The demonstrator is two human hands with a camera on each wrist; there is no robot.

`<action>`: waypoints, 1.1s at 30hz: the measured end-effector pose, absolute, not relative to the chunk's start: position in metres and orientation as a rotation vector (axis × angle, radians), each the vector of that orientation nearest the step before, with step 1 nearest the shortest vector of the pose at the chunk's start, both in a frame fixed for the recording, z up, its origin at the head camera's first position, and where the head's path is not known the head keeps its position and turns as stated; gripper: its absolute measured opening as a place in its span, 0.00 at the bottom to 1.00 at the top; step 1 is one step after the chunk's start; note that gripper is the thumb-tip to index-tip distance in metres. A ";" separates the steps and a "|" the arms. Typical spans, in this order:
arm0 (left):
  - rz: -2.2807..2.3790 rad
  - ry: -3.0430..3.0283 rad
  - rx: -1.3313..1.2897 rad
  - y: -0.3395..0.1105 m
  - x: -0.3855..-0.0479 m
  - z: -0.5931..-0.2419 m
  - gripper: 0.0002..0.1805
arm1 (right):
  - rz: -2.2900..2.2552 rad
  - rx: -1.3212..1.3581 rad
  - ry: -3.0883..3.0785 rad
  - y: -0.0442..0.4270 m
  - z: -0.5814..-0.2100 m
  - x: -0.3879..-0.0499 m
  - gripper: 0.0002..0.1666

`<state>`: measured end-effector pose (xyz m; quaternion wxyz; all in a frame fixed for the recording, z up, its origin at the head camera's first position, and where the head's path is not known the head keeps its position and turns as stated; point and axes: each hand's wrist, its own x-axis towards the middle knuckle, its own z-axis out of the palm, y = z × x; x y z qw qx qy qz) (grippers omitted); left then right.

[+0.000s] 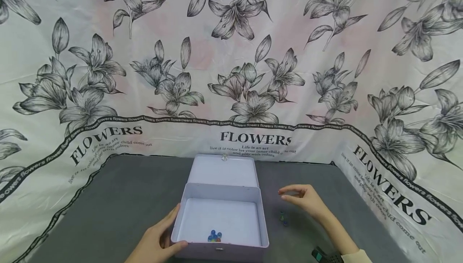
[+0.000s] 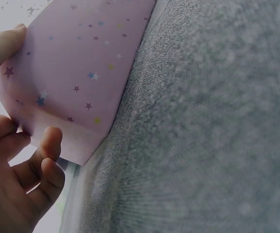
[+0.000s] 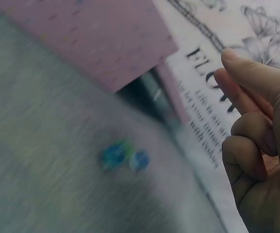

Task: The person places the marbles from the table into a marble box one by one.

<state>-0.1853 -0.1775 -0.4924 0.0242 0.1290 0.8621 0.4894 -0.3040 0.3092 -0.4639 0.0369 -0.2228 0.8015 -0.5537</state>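
A box (image 1: 219,251) stands on the grey table with its lid (image 1: 224,170) folded back; inside it is white, outside pink with small stars. Several glass marbles (image 1: 213,237), mostly blue with an orange one, lie near its front wall. My left hand (image 1: 155,235) grips the box's front left corner, thumb at the front; in the left wrist view its fingers curl beside the starred wall (image 2: 81,73). To the right of the box, my right hand (image 1: 305,200) hovers above the table, thumb and forefinger slightly apart, nothing visible between them. Below it lie a few blue and green marbles (image 3: 114,155).
The grey tabletop (image 1: 134,202) extends on both sides of the box. A white cloth (image 1: 253,142) printed with flowers and lettering hangs behind and around the table. A dark band (image 1: 325,255) is on the right wrist.
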 end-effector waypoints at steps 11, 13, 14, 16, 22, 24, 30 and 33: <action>1.525 2.626 0.363 -0.178 -0.186 -0.492 0.54 | -1.743 -0.658 2.370 0.327 -0.513 -0.279 0.13; 1.530 2.617 0.357 -0.178 -0.186 -0.491 0.54 | -1.734 -0.651 2.355 0.326 -0.516 -0.277 0.14; 1.531 2.616 0.359 -0.178 -0.186 -0.491 0.54 | -1.721 -0.660 2.360 0.325 -0.516 -0.276 0.14; 1.533 2.616 0.351 -0.178 -0.187 -0.490 0.55 | -1.704 -0.696 2.372 0.324 -0.517 -0.276 0.13; 1.489 2.644 0.328 -0.174 -0.187 -0.491 0.55 | -1.657 -0.835 2.493 0.326 -0.519 -0.272 0.07; 1.474 2.648 0.313 -0.174 -0.187 -0.491 0.55 | -1.649 -0.857 2.527 0.327 -0.520 -0.271 0.07; 1.508 2.644 0.334 -0.175 -0.186 -0.490 0.54 | -1.634 -0.855 2.575 0.329 -0.520 -0.271 0.07; 1.522 2.649 0.361 -0.177 -0.186 -0.490 0.54 | -1.625 -0.884 2.612 0.329 -0.521 -0.270 0.07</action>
